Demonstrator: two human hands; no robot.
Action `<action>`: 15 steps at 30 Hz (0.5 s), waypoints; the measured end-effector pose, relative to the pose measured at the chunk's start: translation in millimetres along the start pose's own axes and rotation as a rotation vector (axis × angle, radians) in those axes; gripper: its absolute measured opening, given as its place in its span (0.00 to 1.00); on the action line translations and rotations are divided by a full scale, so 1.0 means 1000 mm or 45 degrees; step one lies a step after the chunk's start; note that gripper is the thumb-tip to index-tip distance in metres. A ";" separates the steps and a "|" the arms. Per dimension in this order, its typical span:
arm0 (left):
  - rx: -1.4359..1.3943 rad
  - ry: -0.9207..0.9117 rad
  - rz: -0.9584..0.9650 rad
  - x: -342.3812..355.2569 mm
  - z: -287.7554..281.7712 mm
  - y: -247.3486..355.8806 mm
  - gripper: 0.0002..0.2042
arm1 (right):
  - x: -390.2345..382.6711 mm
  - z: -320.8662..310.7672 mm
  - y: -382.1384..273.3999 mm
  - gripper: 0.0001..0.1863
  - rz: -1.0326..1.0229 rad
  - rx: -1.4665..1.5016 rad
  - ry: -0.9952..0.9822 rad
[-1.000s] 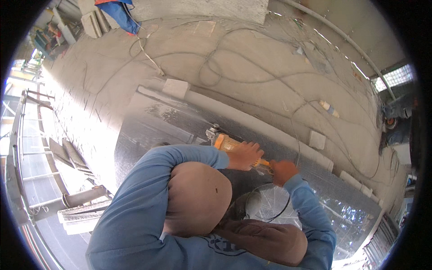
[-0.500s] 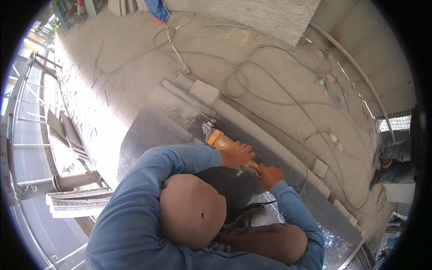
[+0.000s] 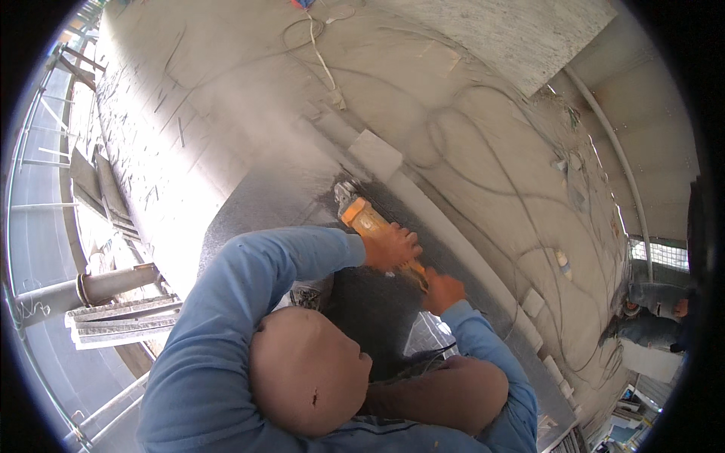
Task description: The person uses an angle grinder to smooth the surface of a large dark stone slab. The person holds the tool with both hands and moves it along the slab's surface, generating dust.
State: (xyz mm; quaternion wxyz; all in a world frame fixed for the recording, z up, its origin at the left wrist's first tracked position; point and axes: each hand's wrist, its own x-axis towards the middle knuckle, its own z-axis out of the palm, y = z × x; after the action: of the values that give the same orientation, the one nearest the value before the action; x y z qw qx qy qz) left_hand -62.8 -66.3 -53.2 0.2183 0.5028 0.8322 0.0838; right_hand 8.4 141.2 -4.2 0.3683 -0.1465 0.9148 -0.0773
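A yellow-orange angle grinder (image 3: 367, 219) lies across the dark stone slab (image 3: 245, 215), its metal head (image 3: 345, 195) pointing away from me at the slab's far edge. My left hand (image 3: 393, 247) is closed round the middle of its body. Behind it, my right hand (image 3: 443, 291) grips the rear handle end. Pale dust spreads from the head over the slab's far left part, and the disc itself is blurred and cannot be made out. Both my knees are bent in front of me, between my arms.
Along the slab's far side run a pale strip and a small pale block (image 3: 375, 153). Loose cables (image 3: 521, 192) loop over the dusty floor, near a small bottle (image 3: 563, 263). Scaffold pipes (image 3: 113, 288) stand at left. At the right edge are another person's legs (image 3: 653, 332).
The grinder's head has shifted toward the slab's far edge, with both my hands still on it. A thicker dust cloud now hangs over the slab. The view has shifted too.
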 end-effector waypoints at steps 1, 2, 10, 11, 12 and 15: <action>0.020 -0.025 -0.011 -0.004 -0.003 -0.008 0.32 | 0.007 -0.001 -0.005 0.21 -0.009 0.018 0.009; 0.018 -0.023 -0.011 -0.009 -0.006 -0.017 0.32 | 0.015 -0.002 -0.010 0.22 -0.014 0.014 0.024; 0.016 -0.032 -0.023 -0.058 -0.022 -0.087 0.31 | 0.075 -0.024 -0.066 0.22 -0.018 0.114 0.009; 0.016 -0.026 -0.021 -0.064 -0.025 -0.094 0.31 | 0.079 -0.031 -0.074 0.22 -0.027 0.101 0.000; 0.016 -0.022 -0.019 -0.070 -0.028 -0.101 0.31 | 0.082 -0.040 -0.085 0.21 -0.035 0.089 -0.011; 0.004 -0.008 -0.031 -0.087 -0.032 -0.127 0.32 | 0.103 -0.054 -0.107 0.21 -0.053 0.089 -0.039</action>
State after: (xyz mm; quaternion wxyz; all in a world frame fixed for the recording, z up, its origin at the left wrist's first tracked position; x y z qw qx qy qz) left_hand -144.1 -200.7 -45.7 0.2211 0.4933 0.8376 0.0784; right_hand -77.3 8.5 -6.2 0.3854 -0.1538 0.9026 -0.1148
